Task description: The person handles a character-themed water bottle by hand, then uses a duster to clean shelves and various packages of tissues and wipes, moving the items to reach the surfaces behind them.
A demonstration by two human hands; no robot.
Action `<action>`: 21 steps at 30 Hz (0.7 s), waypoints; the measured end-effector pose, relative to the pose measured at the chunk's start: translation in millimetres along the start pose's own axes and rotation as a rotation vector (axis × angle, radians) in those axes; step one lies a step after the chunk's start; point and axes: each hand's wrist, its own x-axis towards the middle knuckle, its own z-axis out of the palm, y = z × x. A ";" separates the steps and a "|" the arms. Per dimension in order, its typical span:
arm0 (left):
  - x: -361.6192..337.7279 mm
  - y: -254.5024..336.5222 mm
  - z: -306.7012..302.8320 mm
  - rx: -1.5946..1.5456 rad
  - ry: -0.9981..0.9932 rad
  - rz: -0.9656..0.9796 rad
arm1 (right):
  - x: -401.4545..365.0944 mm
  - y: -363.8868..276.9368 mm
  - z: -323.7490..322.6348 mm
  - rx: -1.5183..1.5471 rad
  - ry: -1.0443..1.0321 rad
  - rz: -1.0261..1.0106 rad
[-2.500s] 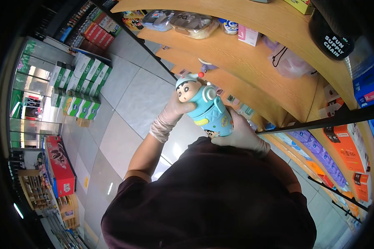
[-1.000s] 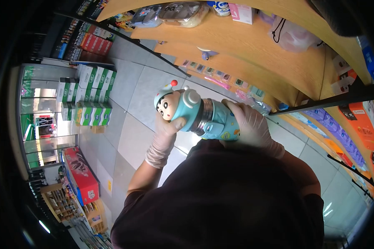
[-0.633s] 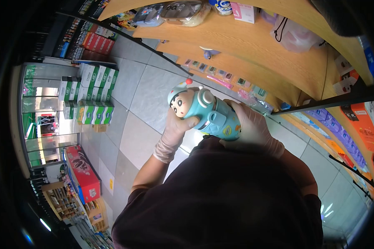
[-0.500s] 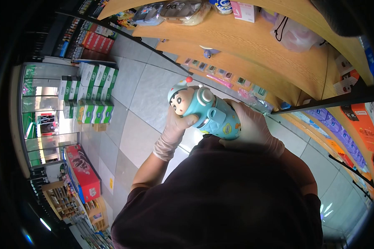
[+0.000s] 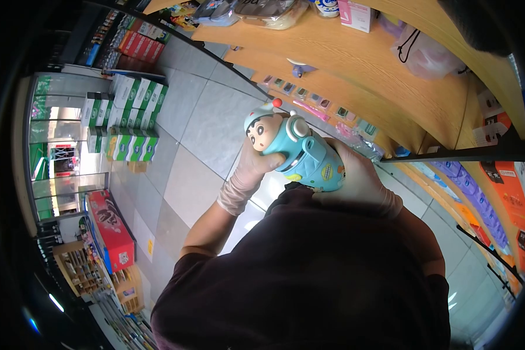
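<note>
Two gloved hands grasp one blue cartoon bottle (image 5: 302, 156) in the head view: the left hand (image 5: 252, 168) clasps its character-head lid, and the right hand (image 5: 363, 185) grips its body. It is held tilted before the chest, near the wooden shelves (image 5: 356, 64), where one pink box (image 5: 357, 14) stands.

A cartoon bottle (image 5: 300, 154) sits between left hand (image 5: 254, 166) and right hand (image 5: 361, 181), before wooden shelves (image 5: 356, 64); stacked cartons (image 5: 128, 116) stand far left.
</note>
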 end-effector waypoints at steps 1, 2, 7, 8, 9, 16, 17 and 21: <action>0.7 -0.5 -0.4 -0.001 0.000 -0.007 | 1.4 3.3 1.0 0.006 -0.001 -0.001; 1.1 -1.4 -1.2 0.000 0.000 -0.014 | 2.6 5.1 1.3 0.013 -0.002 -0.002; 8.0 -1.4 -3.8 0.028 0.001 -0.011 | 12.6 12.0 -3.6 0.099 -0.085 -0.024; 11.0 0.3 -4.6 0.026 -0.008 -0.008 | 15.9 16.1 -4.4 0.115 -0.100 -0.048; 13.6 1.6 -5.3 0.023 -0.015 -0.006 | 19.1 18.9 -5.3 0.168 -0.140 -0.034; 30.3 4.7 -14.3 0.047 -0.143 0.015 | 31.9 7.4 -15.5 0.556 -0.423 0.130; 32.0 5.6 -14.1 0.029 -0.163 0.025 | 31.7 2.2 -17.1 0.608 -0.470 0.164; 49.1 0.3 -23.2 -0.026 -0.369 0.093 | 25.9 27.1 0.2 1.019 -0.573 0.197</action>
